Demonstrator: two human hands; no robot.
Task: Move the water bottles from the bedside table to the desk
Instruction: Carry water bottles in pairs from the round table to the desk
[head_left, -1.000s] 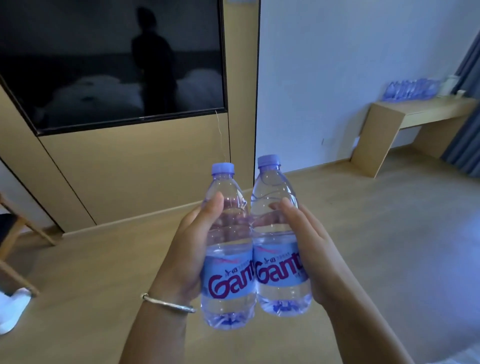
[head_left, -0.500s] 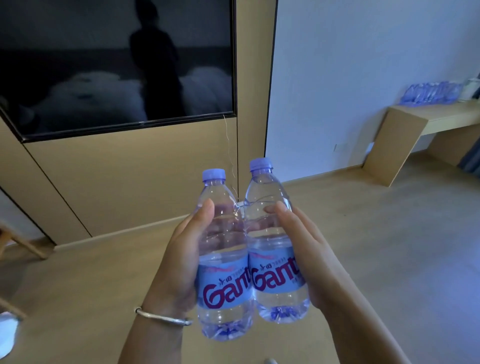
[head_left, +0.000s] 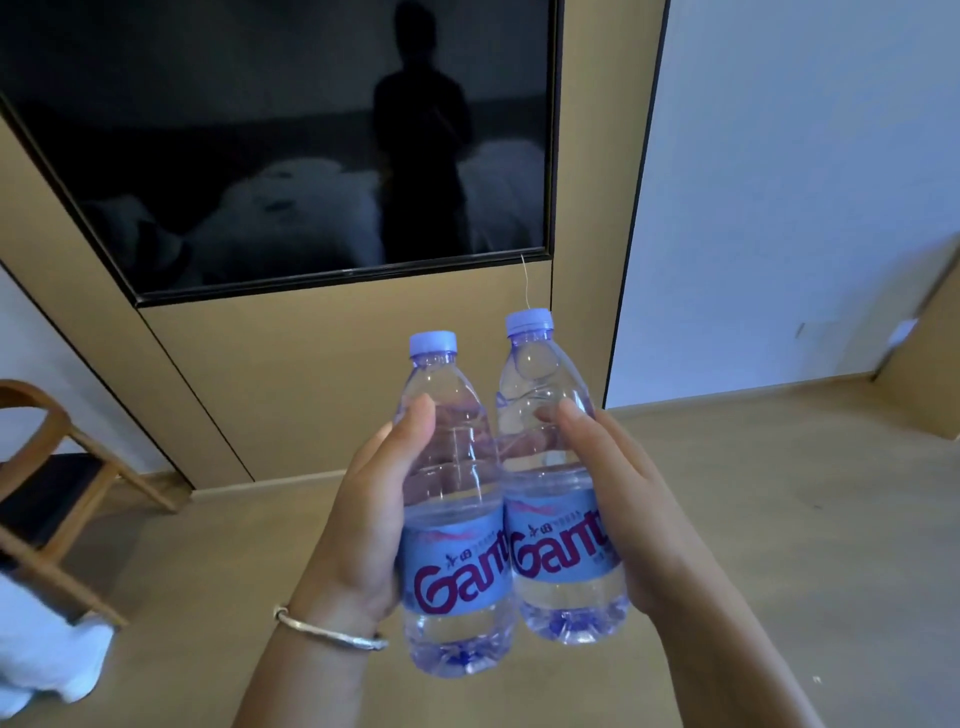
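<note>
Clear plastic, full and capped: the two water bottles (head_left: 498, 499) stay upright, touching, carried mid-air. The left hand (head_left: 358, 519) wraps one, the right hand (head_left: 639, 519) the other, each grip clenched mid-body; probably heavyish, slippery, slightly squashy. Beyond, the floor (head_left: 779, 467), then the dark screen (head_left: 260, 130).

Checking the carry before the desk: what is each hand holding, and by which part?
The left hand grips the left bottle round its middle; the right hand grips the right bottle likewise. Caps and bases are free.
</note>
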